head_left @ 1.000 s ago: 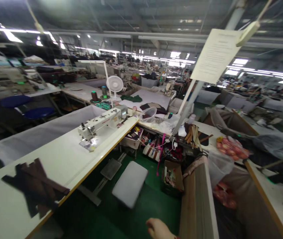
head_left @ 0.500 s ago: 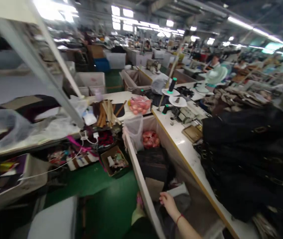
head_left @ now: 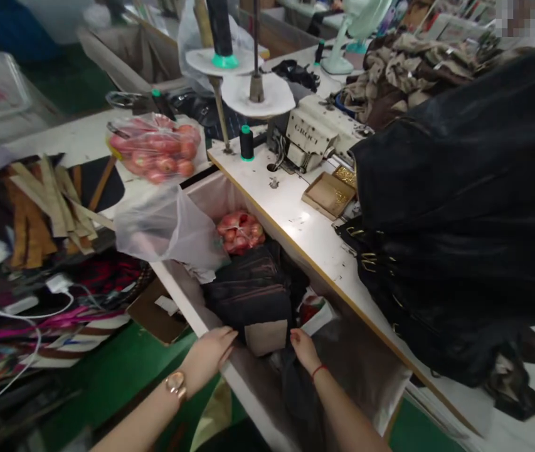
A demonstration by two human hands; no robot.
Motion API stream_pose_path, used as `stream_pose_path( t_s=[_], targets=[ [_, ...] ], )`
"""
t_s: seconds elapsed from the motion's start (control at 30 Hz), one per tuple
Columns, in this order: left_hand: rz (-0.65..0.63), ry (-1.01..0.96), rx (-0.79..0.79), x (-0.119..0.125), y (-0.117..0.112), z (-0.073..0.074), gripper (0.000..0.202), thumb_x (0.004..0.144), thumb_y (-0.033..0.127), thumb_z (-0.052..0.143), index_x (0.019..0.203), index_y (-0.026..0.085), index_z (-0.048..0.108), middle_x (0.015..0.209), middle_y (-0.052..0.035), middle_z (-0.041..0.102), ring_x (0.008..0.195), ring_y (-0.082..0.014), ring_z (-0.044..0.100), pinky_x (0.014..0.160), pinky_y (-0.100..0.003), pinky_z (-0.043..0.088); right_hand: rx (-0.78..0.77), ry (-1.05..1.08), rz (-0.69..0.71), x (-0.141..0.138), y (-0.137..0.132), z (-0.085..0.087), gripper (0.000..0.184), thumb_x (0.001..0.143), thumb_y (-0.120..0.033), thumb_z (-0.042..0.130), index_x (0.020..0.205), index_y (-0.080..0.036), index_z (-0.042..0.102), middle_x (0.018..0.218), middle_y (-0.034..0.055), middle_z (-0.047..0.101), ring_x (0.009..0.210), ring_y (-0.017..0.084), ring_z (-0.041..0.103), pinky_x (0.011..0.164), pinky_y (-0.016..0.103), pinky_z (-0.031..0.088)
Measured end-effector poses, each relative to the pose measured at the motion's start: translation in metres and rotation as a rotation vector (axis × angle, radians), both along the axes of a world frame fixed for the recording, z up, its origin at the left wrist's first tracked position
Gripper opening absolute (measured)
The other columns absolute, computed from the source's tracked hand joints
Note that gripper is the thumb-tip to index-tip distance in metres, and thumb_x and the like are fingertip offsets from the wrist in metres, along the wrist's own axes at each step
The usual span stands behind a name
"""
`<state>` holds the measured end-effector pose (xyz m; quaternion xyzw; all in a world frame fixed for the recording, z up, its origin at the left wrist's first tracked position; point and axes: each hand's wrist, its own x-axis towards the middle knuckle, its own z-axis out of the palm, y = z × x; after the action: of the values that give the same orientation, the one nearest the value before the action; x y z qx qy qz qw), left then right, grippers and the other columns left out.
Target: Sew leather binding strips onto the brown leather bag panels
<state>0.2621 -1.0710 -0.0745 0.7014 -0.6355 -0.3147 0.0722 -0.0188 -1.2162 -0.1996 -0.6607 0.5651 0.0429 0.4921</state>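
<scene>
In a cloth-lined trough lies a stack of dark fabric pieces, with a tan patch at its near end. At the left corner of that end is my left hand, reaching over the trough's side with its fingers extended. My right hand is by the right corner, its fingers curled together; whatever they grip is hidden. Close beyond it sits a white packet. Farther back in the trough are a red net-like bag of round fruit and a translucent plastic bag draped over the side.
Along the right runs a white table with a sewing machine, a thread spool, a small box of brass pieces and a big pile of black garments. At left are bagged fruit, fabric strips and white cables.
The view has moved nearer and down to the trough. My left hand has risen from low beside the trough to the stack's near end. My right hand is now beside the stack's right corner.
</scene>
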Motion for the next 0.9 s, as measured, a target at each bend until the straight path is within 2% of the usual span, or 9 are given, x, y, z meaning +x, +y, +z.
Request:
stream_pose_path(
  t_s=[0.1, 0.2, 0.3, 0.4, 0.53, 0.63, 0.7, 0.8, 0.9],
  targets=[
    [0.003, -0.065, 0.129, -0.003, -0.037, -0.04, 0.025, 0.093, 0.028, 0.055, 0.113, 0.014, 0.059, 0.111, -0.0085, 0.063, 0.1, -0.021, 0.062, 0.087, -0.042, 0.053, -0.086, 0.023, 0.169, 0.027, -0.016, -0.017, 0.027, 0.094, -0.033, 0.057, 0.115, -0.016, 0.059, 0.117, 0.0081, 0.06, 0.102, 0.022, 0.06, 0.088, 0.043, 0.051],
    [-0.002, -0.115, 0.253, -0.007, -0.049, -0.065, 0.024, 0.092, 0.033, 0.058, 0.105, 0.013, 0.061, 0.102, -0.0058, 0.065, 0.091, -0.0187, 0.064, 0.081, -0.04, 0.054, -0.159, -0.014, 0.378, 0.073, -0.022, -0.029, 0.026, 0.094, -0.031, 0.057, 0.116, -0.016, 0.059, 0.12, 0.0081, 0.059, 0.108, 0.023, 0.058, 0.093, 0.046, 0.047],
    [-0.008, -0.148, 0.317, -0.004, -0.049, -0.075, 0.023, 0.091, 0.034, 0.058, 0.099, 0.013, 0.062, 0.099, -0.0053, 0.065, 0.091, -0.0186, 0.063, 0.083, -0.041, 0.053, -0.212, -0.095, 0.601, 0.136, -0.017, -0.039, 0.028, 0.094, -0.027, 0.056, 0.12, -0.018, 0.058, 0.124, 0.0074, 0.058, 0.114, 0.024, 0.054, 0.097, 0.047, 0.044],
    [-0.006, -0.16, 0.326, 0.009, -0.044, -0.077, 0.022, 0.091, 0.034, 0.058, 0.096, 0.013, 0.063, 0.097, -0.0049, 0.066, 0.092, -0.019, 0.063, 0.086, -0.042, 0.051, -0.247, -0.155, 0.793, 0.201, -0.005, -0.05, 0.03, 0.094, -0.023, 0.057, 0.123, -0.02, 0.057, 0.126, 0.0067, 0.056, 0.116, 0.024, 0.052, 0.098, 0.047, 0.042],
    [-0.005, -0.126, 0.292, 0.03, -0.037, -0.078, 0.019, 0.091, 0.031, 0.058, 0.093, 0.013, 0.064, 0.093, -0.0042, 0.067, 0.092, -0.0194, 0.064, 0.092, -0.045, 0.048, -0.303, -0.117, 0.942, 0.263, 0.016, -0.064, 0.026, 0.093, -0.027, 0.058, 0.118, -0.018, 0.059, 0.122, 0.0074, 0.057, 0.111, 0.024, 0.055, 0.094, 0.046, 0.046],
    [-0.005, -0.073, 0.231, 0.037, -0.031, -0.08, 0.015, 0.09, 0.021, 0.057, 0.098, 0.012, 0.065, 0.095, -0.0061, 0.068, 0.096, -0.0213, 0.063, 0.1, -0.046, 0.042, -0.367, -0.011, 0.957, 0.283, 0.029, -0.073, 0.031, 0.093, -0.03, 0.058, 0.122, -0.017, 0.056, 0.124, 0.0087, 0.056, 0.112, 0.025, 0.055, 0.094, 0.048, 0.046],
    [0.005, -0.04, 0.186, 0.038, -0.026, -0.083, 0.02, 0.088, 0.016, 0.054, 0.104, 0.011, 0.065, 0.099, -0.0087, 0.069, 0.098, -0.0231, 0.063, 0.104, -0.045, 0.039, -0.388, 0.065, 0.964, 0.289, 0.033, -0.078, 0.032, 0.093, -0.032, 0.058, 0.121, -0.017, 0.056, 0.125, 0.009, 0.055, 0.112, 0.025, 0.055, 0.095, 0.049, 0.046],
    [0.043, -0.015, 0.13, 0.035, -0.019, -0.09, 0.027, 0.087, 0.013, 0.05, 0.11, 0.008, 0.064, 0.103, -0.013, 0.068, 0.101, -0.0261, 0.062, 0.106, -0.047, 0.037, -0.367, 0.167, 1.005, 0.292, 0.036, -0.085, 0.029, 0.093, -0.033, 0.058, 0.116, -0.016, 0.058, 0.118, 0.0081, 0.059, 0.106, 0.023, 0.058, 0.091, 0.046, 0.048],
    [0.072, 0.011, 0.081, 0.033, -0.014, -0.099, 0.026, 0.087, 0.01, 0.049, 0.106, 0.007, 0.065, 0.102, -0.0151, 0.068, 0.1, -0.0275, 0.062, 0.105, -0.048, 0.037, -0.326, 0.268, 1.035, 0.292, 0.038, -0.092, 0.029, 0.093, -0.034, 0.059, 0.115, -0.015, 0.058, 0.114, 0.0077, 0.06, 0.099, 0.021, 0.061, 0.086, 0.043, 0.052]
  ],
)
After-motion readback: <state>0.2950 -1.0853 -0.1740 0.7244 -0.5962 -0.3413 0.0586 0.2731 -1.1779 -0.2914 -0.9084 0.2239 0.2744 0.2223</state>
